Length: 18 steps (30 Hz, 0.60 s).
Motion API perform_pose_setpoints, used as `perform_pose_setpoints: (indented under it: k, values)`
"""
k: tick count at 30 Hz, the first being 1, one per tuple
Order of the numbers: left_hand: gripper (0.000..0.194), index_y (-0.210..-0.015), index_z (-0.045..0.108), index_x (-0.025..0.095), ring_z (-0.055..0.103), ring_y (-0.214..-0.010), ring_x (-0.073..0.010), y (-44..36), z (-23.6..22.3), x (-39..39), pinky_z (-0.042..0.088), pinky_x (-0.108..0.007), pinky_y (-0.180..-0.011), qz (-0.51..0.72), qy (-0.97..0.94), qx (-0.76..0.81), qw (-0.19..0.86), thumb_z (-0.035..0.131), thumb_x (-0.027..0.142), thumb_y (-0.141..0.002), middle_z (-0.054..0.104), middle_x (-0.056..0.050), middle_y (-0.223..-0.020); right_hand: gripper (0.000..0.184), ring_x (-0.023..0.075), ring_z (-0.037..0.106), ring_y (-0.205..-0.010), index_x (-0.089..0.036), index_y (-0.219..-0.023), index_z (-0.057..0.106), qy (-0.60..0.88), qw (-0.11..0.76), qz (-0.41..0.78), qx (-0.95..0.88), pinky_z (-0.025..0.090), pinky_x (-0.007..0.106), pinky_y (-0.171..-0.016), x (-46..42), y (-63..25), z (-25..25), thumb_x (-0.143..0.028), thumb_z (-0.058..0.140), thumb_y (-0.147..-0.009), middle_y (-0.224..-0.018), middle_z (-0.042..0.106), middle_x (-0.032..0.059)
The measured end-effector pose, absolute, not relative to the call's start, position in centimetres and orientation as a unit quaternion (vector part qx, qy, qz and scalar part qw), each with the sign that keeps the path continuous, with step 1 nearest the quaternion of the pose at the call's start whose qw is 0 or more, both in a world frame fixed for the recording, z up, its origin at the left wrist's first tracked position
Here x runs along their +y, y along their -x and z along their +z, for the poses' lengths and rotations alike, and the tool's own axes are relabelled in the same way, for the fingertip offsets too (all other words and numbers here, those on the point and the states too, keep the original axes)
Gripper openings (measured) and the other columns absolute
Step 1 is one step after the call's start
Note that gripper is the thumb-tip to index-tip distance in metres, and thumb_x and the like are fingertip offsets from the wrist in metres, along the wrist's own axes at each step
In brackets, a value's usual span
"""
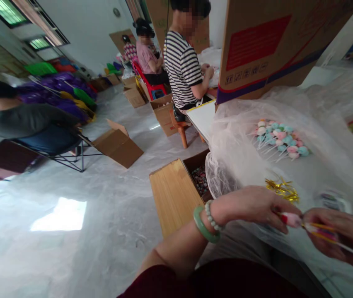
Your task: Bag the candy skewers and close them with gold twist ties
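Observation:
My left hand (257,207), with a green bangle and a bead bracelet on the wrist, pinches a pink wrapped lollipop (291,219) at the table's near edge. My right hand (341,236) is closed on its white stick and a gold twist tie (322,227). A small heap of gold twist ties (284,189) lies just beyond my left hand. Farther back, a pile of pink and blue lollipops (280,138) rests on clear plastic sheeting (245,136).
A large cardboard box (272,45) stands at the table's far end. On the floor an open carton (179,194) holds small dark items. A person in a striped shirt (182,66) sits at the table; others sit behind and at left. Loose cartons (119,142) lie on the floor.

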<state>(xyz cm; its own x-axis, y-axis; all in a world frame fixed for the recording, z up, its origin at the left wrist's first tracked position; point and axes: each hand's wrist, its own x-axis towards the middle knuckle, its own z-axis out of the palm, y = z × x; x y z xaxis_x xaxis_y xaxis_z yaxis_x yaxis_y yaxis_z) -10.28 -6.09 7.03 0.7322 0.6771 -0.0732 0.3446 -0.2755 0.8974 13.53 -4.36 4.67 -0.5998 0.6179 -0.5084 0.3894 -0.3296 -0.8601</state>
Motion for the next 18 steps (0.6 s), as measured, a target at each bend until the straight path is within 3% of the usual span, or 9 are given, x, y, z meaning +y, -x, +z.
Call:
perform_pose_setpoints:
  k: [2,5,10,13,15,18]
  values:
    - [0.009,-0.086,0.065,0.021,0.05,-0.068,-0.0109,11.6,8.3,-7.3,0.033,-0.023,-0.062,0.125,-0.817,0.355,0.437,0.063,0.026,-0.08,0.055,0.005,-0.07,0.044,0.0154,0.049,-0.05,-0.021,-0.068,0.066,0.419,0.045,0.677,-0.603,0.042,0.029,-0.05,-5.3,-11.6,5.7,-0.063,0.054,-0.077,-0.053,0.052,0.0028]
    - [0.007,-0.082,0.067,0.021,0.047,-0.063,-0.0095,14.0,9.9,-9.5,0.031,-0.023,-0.059,0.12,-0.793,0.422,0.422,0.065,0.026,-0.077,0.055,0.005,-0.065,0.032,0.0143,0.052,-0.052,-0.021,-0.064,0.062,0.417,0.047,0.551,-0.721,0.041,0.025,-0.051,-7.0,-8.3,7.0,-0.047,0.056,-0.081,-0.054,0.055,0.0003]
    - [0.024,-0.091,0.068,0.018,0.045,-0.058,-0.0079,22.4,10.1,-13.5,0.032,-0.02,-0.052,0.248,-0.584,0.555,0.538,0.071,0.029,-0.069,0.057,0.003,-0.071,0.024,0.0177,0.064,-0.069,-0.024,-0.084,0.071,0.419,0.222,0.353,-0.807,0.05,0.027,-0.066,-8.2,-6.8,7.0,-0.039,0.052,-0.083,-0.072,0.069,0.002]
    - [0.027,-0.092,0.063,0.016,0.033,-0.045,-0.0046,27.3,7.1,-14.4,0.02,-0.019,-0.041,0.398,-0.388,0.667,0.496,0.068,0.035,-0.073,0.049,0.004,-0.061,0.027,0.0175,0.062,-0.058,-0.023,-0.084,0.071,0.499,0.244,0.364,-0.747,0.051,0.026,-0.056,-7.3,-8.3,5.8,-0.043,0.055,-0.079,-0.062,0.066,0.0016]
    - [0.023,-0.082,0.057,0.015,0.026,-0.04,-0.0027,28.7,3.9,-13.4,0.016,-0.018,-0.039,0.478,-0.284,0.711,0.431,0.064,0.037,-0.078,0.044,0.005,-0.056,0.029,0.0173,0.059,-0.053,-0.021,-0.078,0.07,0.55,0.249,0.379,-0.701,0.049,0.026,-0.05,-6.7,-9.0,5.0,-0.047,0.056,-0.077,-0.059,0.064,0.0018]
    - [0.023,-0.075,0.051,0.015,0.029,-0.04,-0.0032,28.3,-1.3,-10.1,0.026,-0.017,-0.042,0.514,-0.248,0.723,0.389,0.056,0.035,-0.086,0.045,0.004,-0.056,0.033,0.0183,0.058,-0.053,-0.02,-0.075,0.07,0.582,0.251,0.391,-0.668,0.049,0.028,-0.05,-6.7,-9.9,4.2,-0.05,0.056,-0.074,-0.059,0.063,0.0027]
